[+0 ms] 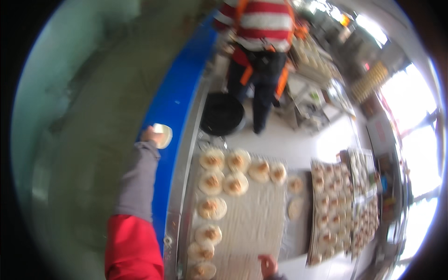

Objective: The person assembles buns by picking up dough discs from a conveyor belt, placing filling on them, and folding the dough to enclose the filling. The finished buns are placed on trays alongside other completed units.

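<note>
On the long blue belt, my left hand [151, 136] grips a pale round of dough [164, 136] by its left edge. My right hand [267, 266] is over the near end of the cloth-covered tray [252, 217], its fingers slightly apart and nothing seen in them. Several flat dough rounds [212, 208] with orange-brown filling heaped on top lie along the tray's left side and far edge. Two plainer rounds [295, 208] rest just off its right side. Motion blurs the finer details.
A person [256, 60] in a red and white striped top stands beyond the tray. Beside them is a black round tub [223, 114]. To the right, a large tray [330, 210] holds rows of filled dough pieces. The blue belt [175, 100] runs along my left.
</note>
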`<state>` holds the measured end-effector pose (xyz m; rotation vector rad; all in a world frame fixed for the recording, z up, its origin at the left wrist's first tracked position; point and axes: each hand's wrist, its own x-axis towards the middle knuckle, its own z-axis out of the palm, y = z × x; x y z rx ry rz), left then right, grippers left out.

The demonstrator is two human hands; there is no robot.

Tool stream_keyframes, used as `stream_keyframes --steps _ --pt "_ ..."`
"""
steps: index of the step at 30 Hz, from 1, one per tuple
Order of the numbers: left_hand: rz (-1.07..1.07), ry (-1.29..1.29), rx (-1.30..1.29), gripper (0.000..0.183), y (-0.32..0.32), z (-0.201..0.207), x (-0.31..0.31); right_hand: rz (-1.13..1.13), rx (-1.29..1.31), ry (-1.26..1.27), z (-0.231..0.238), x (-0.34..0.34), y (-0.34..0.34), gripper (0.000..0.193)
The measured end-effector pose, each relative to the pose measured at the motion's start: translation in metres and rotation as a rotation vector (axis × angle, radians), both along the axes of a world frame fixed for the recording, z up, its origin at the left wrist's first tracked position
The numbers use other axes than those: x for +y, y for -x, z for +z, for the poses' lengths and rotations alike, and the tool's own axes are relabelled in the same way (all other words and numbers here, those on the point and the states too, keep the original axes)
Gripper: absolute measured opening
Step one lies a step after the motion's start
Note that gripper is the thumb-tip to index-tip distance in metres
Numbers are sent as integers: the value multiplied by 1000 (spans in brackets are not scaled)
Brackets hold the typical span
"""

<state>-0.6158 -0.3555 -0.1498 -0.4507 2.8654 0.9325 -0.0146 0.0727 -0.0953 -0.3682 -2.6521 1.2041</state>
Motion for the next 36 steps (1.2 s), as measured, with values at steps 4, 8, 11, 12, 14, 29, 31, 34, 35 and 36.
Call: stream_keyframes --steps 4,8,11,12,14,29,31,34,35,36 --pt "-63 -381 454 46 -91 30 22 -19 -218 162 23 -7 12 22" --pt "-226 -1079 165 43 -237 99 81 15 -211 356 27 -13 38 23" --pt "-459 -1037 -285 38 -344 123 150 -51 -132 1118 21 -26 58 29" --pt "-631 -851 -174 40 -371 122 178 -114 -171 1275 18 -30 61 31" --pt "-756 -723 -127 41 -417 111 235 -195 -198 1603 11 -29 63 36" --pt "-354 -1015 -543 20 -495 75 227 -813 8 1004 -120 199 25 28" --pt "-296 -974 -492 19 -505 78 216 -788 39 934 -132 216 36 28" --pt "-246 -957 -423 18 -525 83 212 -745 95 1004 -134 233 56 31" --pt "-223 -980 -430 17 -534 86 211 -717 108 1003 -131 236 63 31" --pt "-206 -1006 -436 17 -541 89 212 -712 79 1027 -128 240 70 31"
